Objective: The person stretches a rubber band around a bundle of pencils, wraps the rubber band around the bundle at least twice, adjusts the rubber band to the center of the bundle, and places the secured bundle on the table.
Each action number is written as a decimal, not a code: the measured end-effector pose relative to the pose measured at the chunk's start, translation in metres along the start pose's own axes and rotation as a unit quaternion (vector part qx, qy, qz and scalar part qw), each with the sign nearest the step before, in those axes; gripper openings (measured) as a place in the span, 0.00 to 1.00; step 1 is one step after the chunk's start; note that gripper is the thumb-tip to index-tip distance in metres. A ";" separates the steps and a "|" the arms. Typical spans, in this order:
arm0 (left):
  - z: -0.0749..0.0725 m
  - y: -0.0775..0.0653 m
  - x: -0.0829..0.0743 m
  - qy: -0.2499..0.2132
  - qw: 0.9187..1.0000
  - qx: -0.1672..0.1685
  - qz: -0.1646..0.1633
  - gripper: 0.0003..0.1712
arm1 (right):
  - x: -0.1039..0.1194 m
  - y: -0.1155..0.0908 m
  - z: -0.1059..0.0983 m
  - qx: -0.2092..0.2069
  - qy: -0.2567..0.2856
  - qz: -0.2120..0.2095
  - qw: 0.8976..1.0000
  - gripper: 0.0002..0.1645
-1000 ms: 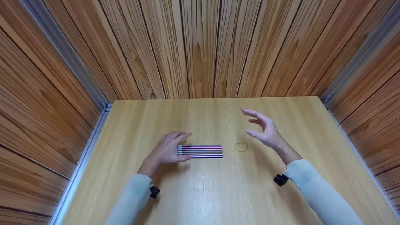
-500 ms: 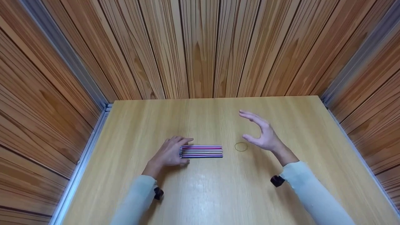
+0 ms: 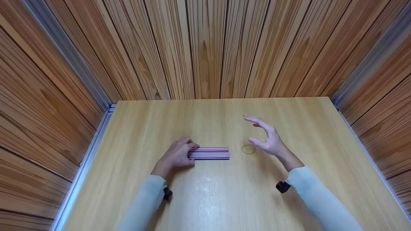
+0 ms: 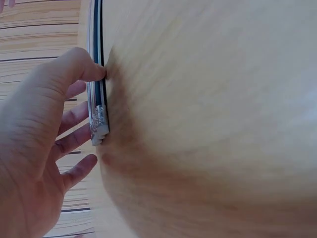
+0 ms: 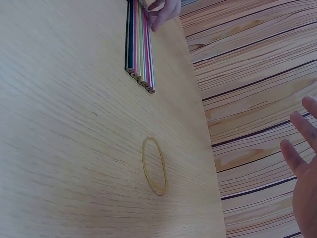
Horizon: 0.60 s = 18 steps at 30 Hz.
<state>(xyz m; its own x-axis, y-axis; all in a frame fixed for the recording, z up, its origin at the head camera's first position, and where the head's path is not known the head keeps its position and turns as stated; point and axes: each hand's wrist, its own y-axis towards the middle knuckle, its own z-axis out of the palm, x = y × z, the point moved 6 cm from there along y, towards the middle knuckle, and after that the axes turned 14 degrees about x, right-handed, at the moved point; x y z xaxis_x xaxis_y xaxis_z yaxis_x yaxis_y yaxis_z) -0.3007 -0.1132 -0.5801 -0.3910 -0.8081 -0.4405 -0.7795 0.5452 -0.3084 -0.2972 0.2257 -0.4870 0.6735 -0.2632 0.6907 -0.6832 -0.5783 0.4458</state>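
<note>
Several striped pencils [image 3: 210, 153] lie side by side in a flat row on the table. My left hand [image 3: 179, 153] grips their eraser ends, thumb on the near side and fingers at the far side. In the left wrist view, the thumb [image 4: 91, 72] presses the nearest pencil beside the metal ferrules [image 4: 100, 119]. A thin yellow rubber band [image 5: 144, 161] lies as a loose loop to the right of the pencil tips. Above and to the right of it, my right hand [image 3: 269, 138] hovers with fingers spread apart from the thumb, holding nothing.
The light wooden table [image 3: 205, 195] is bounded by plank walls [image 3: 205, 51] at the back and sides. Metal rails [image 3: 85, 166] run along its side edges. Small black wrist cameras [image 3: 283, 186] sit at both cuffs.
My left hand has slid slightly right and its fingers have closed in around the pencils' eraser ends. My right hand has drifted a little left and down. The rubber band lies still.
</note>
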 end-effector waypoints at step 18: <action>-0.001 0.008 -0.004 0.012 0.999 0.033 -0.022 0.31 | 0.002 -0.003 0.003 -0.007 0.009 -0.009 1.000 0.43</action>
<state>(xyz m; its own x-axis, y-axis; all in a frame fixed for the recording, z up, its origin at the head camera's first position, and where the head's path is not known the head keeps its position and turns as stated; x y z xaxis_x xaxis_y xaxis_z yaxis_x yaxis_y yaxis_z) -0.3060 -0.1055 -0.5798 -0.3693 -0.8359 -0.4061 -0.7619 0.5225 -0.3828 -0.2932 0.2249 -0.4890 0.6811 -0.2391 0.6921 -0.6747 -0.5723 0.4662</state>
